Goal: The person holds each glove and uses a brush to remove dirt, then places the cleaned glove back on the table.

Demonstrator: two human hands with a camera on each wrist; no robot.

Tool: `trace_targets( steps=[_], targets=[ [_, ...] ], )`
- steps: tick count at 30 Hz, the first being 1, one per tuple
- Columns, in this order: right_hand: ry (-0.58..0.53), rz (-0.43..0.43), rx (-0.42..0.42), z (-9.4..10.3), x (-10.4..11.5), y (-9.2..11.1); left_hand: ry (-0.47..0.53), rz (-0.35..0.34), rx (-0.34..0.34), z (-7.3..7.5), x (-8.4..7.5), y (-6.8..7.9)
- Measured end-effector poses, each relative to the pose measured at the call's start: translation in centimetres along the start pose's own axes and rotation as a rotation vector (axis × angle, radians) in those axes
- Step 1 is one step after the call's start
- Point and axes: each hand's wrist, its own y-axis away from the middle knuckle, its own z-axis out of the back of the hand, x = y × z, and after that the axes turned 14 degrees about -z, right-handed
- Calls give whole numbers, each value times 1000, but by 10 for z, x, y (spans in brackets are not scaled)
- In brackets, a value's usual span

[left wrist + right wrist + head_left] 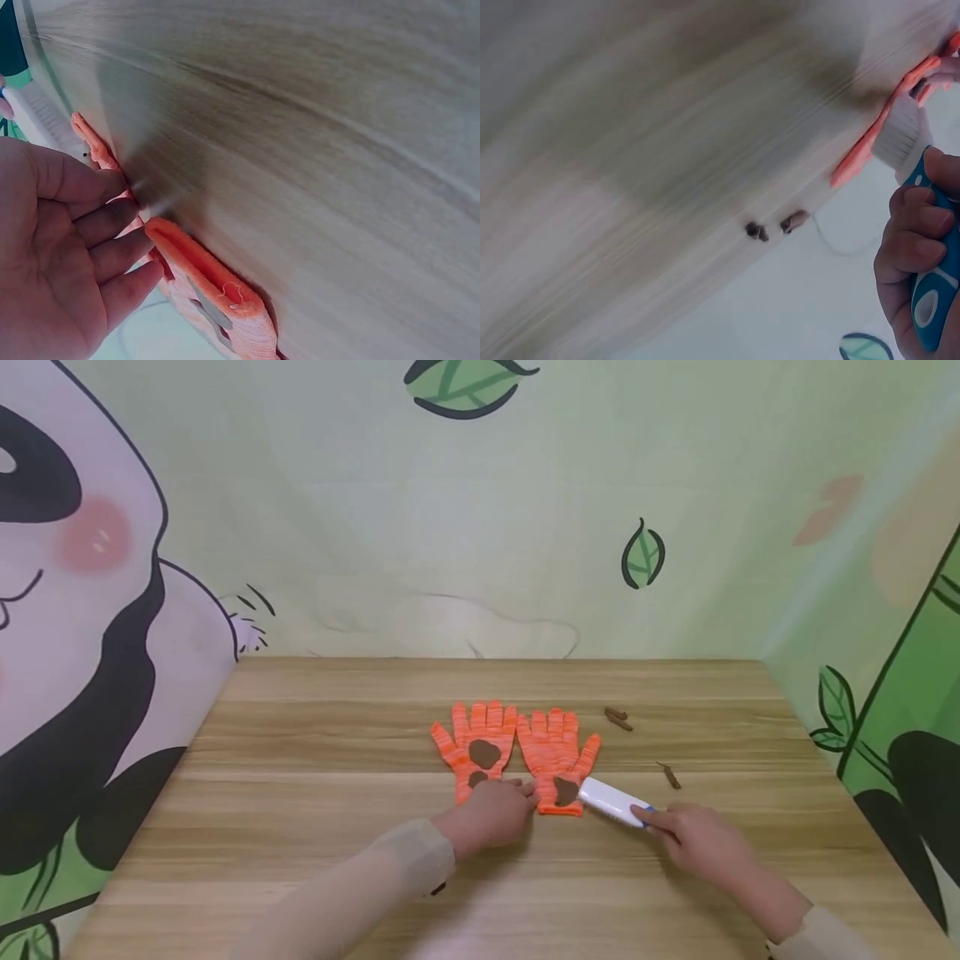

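Observation:
Two orange knit gloves lie side by side on the wooden table, the left glove (495,717) and the right glove (543,747), both with dark brown patches. My right hand (705,843) grips the blue and white handle of a brush (927,311). The white brush head (611,800) sits at the right glove's cuff, beside its brown patch (566,791). My left hand (498,814) rests across the lower part of the left glove, its fingertips reaching the right glove's edge. In the left wrist view its fingers (120,255) are loosely bent and grip nothing.
Small brown pieces (618,719) lie right of the gloves, with another brown piece (670,776) closer to my right hand. A small dark thing (438,889) shows partly under the left sleeve. Behind the table (337,718) stands a printed wall (360,527).

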Motion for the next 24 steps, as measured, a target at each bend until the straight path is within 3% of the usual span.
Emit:
trace_targets(
  steps=[3, 10, 14, 19, 24],
  targets=[
    [-7, 1, -11, 4, 5, -2, -7, -11, 3, -1, 1, 1],
    [-19, 121, -22, -1, 38, -27, -1, -11, -14, 1, 2, 1],
    [-25, 77, -4, -11, 29, -19, -11, -5, -3, 2, 1, 1],
    [20, 6, -14, -3, 3, -2, -34, -1, 0, 1, 4, -1],
    [57, -3, -30, 9, 10, -1, -34, -12, -9, -2, 0, -2]
  ],
)
